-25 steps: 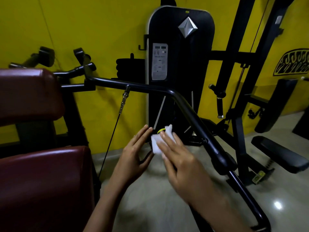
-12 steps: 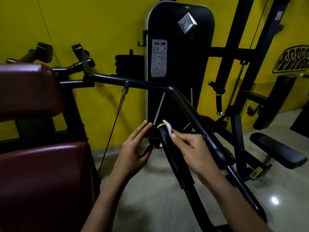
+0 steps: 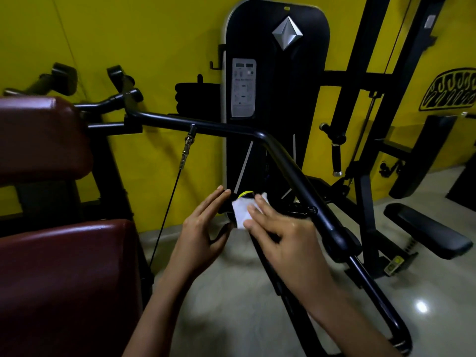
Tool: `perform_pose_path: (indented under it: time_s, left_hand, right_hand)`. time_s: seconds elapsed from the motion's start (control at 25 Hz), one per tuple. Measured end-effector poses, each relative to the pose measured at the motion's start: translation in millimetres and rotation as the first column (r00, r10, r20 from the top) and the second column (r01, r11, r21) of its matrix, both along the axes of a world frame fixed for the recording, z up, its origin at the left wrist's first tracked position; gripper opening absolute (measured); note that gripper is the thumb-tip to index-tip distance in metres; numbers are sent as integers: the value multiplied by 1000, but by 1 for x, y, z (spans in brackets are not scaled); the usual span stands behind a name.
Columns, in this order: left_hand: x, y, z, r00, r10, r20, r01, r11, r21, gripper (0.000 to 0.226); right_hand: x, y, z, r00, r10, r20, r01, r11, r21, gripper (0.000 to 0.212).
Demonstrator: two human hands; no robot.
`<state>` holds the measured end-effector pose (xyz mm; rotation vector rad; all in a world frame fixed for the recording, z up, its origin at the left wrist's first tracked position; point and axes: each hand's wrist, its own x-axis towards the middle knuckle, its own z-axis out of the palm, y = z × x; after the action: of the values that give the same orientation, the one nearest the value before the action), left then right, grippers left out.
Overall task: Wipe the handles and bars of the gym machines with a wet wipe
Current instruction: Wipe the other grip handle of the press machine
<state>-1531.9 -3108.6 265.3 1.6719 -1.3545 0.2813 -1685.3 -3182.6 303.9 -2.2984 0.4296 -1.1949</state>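
White wet wipe (image 3: 240,213) sits pressed flat under the straight fingers of our right hand (image 3: 286,243) against a black, yellow-ringed machine handle (image 3: 246,194); our left hand (image 3: 203,233), fingers extended, touches the handle's left side, near a maroon padded seat (image 3: 64,279).

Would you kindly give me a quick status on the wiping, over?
Left hand open, beside the handle end. Right hand pressing wet wipe onto yellow-ringed handle. Nothing in the way.
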Motion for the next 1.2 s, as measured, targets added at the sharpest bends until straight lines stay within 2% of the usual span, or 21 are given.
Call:
perform_pose_path:
  time_s: [0.12, 0.24, 0.32, 0.4, 0.52, 0.6, 0.68, 0.76, 0.88, 1.08, 1.2]
  left_hand:
    - [-2, 1, 3, 1000, 4, -15, -4, 1000, -17, 63]
    - [-2, 0, 4, 1000, 23, -11, -23, 1000, 6, 64]
    - [-2, 1, 4, 999, 40, -9, -40, 999, 8, 64]
    - [-3, 0, 4, 999, 50, -2, -50, 999, 3, 64]
    - [-3, -2, 3, 999, 43, -7, -43, 999, -4, 64]
    - [-4, -2, 3, 999, 36, -23, -36, 999, -3, 64]
    - [-5, 0, 5, 999, 17, -28, -17, 1000, 4, 65]
    - [-5, 3, 9, 1000, 13, -10, -12, 1000, 29, 64]
    - [-12, 4, 13, 998, 16, 69, -16, 1000, 8, 54]
    - [-36, -4, 13, 953, -121, 279, 151, 985, -86, 42]
    - [-42, -4, 4, 947, -141, 288, 175, 980, -98, 40]
  right_hand:
    - [14, -1, 3, 1000, -14, 13, 15, 997, -82, 25]
    - [-14, 17, -26, 997, -52, 49, 64, 961, -269, 14]
    - [-33, 25, -40, 993, -54, 108, 86, 944, -317, 11]
    - [-29, 23, -36, 989, -117, 91, 139, 945, -296, 31]
    - [3, 7, -8, 985, -159, -70, 148, 979, -141, 50]
    - [25, 5, 2, 973, -184, -137, 172, 981, -93, 49]
    - [21, 7, -6, 967, -214, -139, 189, 966, -178, 51]
    - [-6, 16, -22, 974, -187, -131, 161, 970, -182, 52]
    - [-52, 27, -46, 982, -182, -51, 173, 974, -143, 52]
    - [-52, 32, -53, 975, -219, -23, 217, 974, -68, 56]
    - [-47, 32, -49, 975, -218, -45, 218, 976, -4, 55]
